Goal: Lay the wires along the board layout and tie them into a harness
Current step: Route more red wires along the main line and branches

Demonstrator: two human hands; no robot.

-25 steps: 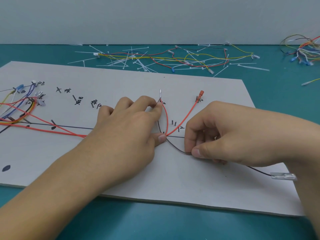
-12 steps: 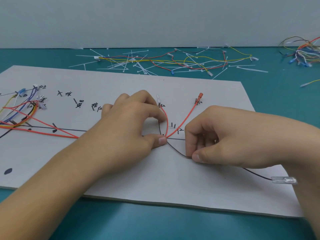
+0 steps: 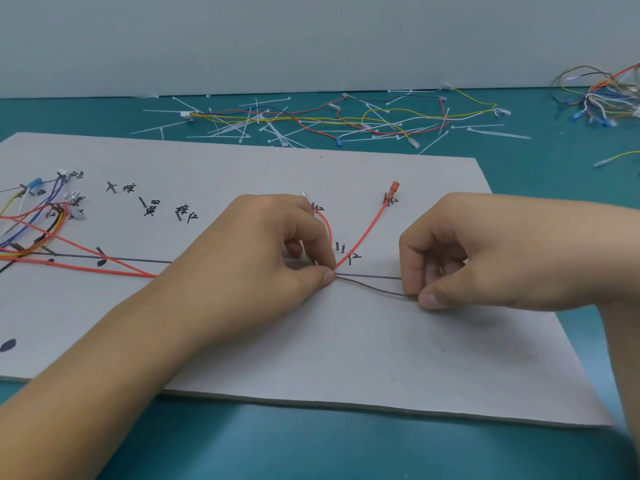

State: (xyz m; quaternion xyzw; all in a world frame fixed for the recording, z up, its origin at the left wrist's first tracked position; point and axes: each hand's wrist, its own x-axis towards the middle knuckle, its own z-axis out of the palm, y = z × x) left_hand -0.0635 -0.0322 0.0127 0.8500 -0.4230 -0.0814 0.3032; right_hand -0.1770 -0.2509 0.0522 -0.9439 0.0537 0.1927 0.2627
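- Thin dark-grey wire (image 3: 374, 287) lies on the flat white layout board (image 3: 381, 358), strung between both hands, sagging just below the drawn grey line (image 3: 370, 276) it seems meant to follow.
- Left hand (image 3: 263, 258): thumb and forefinger pinch the junction where the wires meet, likely to anchor the branch point while the run is straightened.
- Right hand (image 3: 460, 258): thumb and forefinger clamp the same dark wire further along, apparently drawing it taut toward the line.
- Red insulated wires (image 3: 367, 233): two fan up from the pinch to marked ends; one carries a red terminal (image 3: 394, 187), the other's tip sits partly behind the left hand.
- Count: one dark wire in work, two red branches, two hands engaged.
- Board's left edge: multicoloured wire bunch (image 3: 38, 230), number unclear.
- Teal counter (image 3: 311, 445) beyond the board: loose white cable ties (image 3: 273, 128), too many to count, probably kept for tying; none on the worked section yet.
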